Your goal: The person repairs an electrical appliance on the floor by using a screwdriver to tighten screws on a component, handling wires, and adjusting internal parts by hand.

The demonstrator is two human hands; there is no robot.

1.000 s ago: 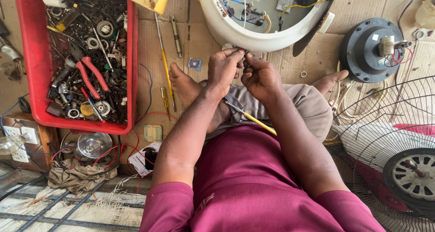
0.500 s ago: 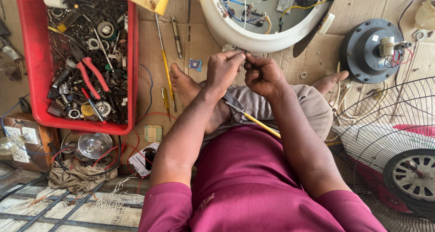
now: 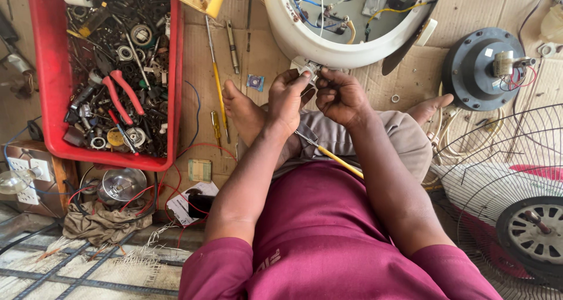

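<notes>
A person in a dark red shirt sits on the floor, and the left hand (image 3: 287, 97) and the right hand (image 3: 340, 97) pinch a small metal part (image 3: 309, 70) at the edge of a big round white shell (image 3: 305, 42) with wires inside. A yellow screwdriver (image 3: 334, 159) lies across the lap. A red bin (image 3: 47, 71) full of metal bits and red pliers (image 3: 122, 96) sits to the left, and a wire fan guard (image 3: 504, 177) lies to the right.

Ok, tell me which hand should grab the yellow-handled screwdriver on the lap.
Probably right. The right hand and left hand are both at the small white part, but the screwdriver has its yellow handle beside the right forearm, its shaft under the left wrist.
</notes>
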